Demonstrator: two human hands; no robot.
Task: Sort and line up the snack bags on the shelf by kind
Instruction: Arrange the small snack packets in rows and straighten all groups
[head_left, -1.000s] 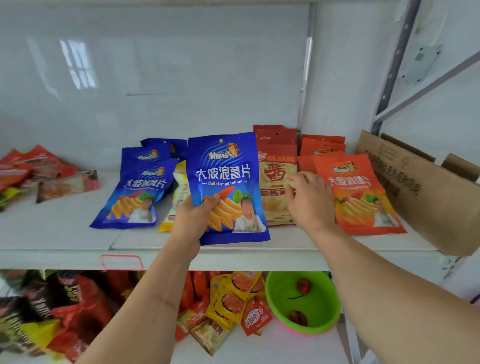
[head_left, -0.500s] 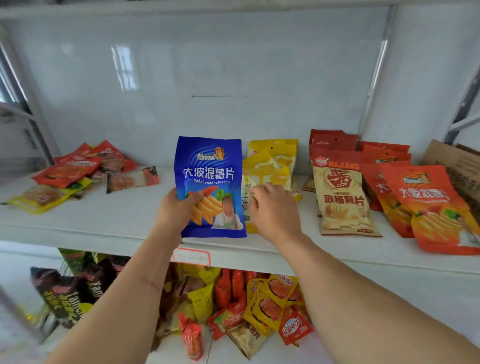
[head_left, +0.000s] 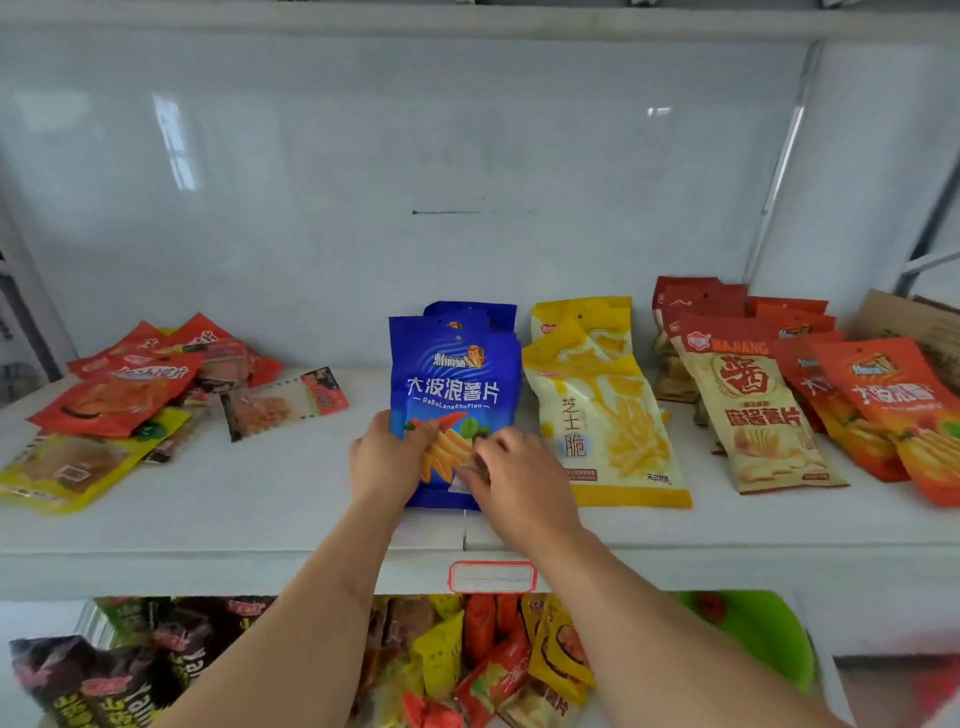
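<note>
On the white shelf (head_left: 249, 499), the left hand (head_left: 387, 462) pinches the blue bag (head_left: 454, 384) upright at its lower left; the right hand (head_left: 511, 473), fingers curled, touches its lower right, yellow bags (head_left: 602, 415) just beside.

Blue bags (head_left: 470, 314) behind mostly hidden, orange bag (head_left: 904, 415) perhaps edge-cropped

bare shelf (head_left: 291, 483) between loose pile (head_left: 130, 395) and blue bags (head_left: 457, 384); yellow bags (head_left: 597, 410) crowd right

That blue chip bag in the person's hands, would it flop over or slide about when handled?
The blue bag looks puffy and light. Its glossy film probably slides easily on the shelf. Gripped low by the left hand, its top stays up, so probably not floppy.
</note>
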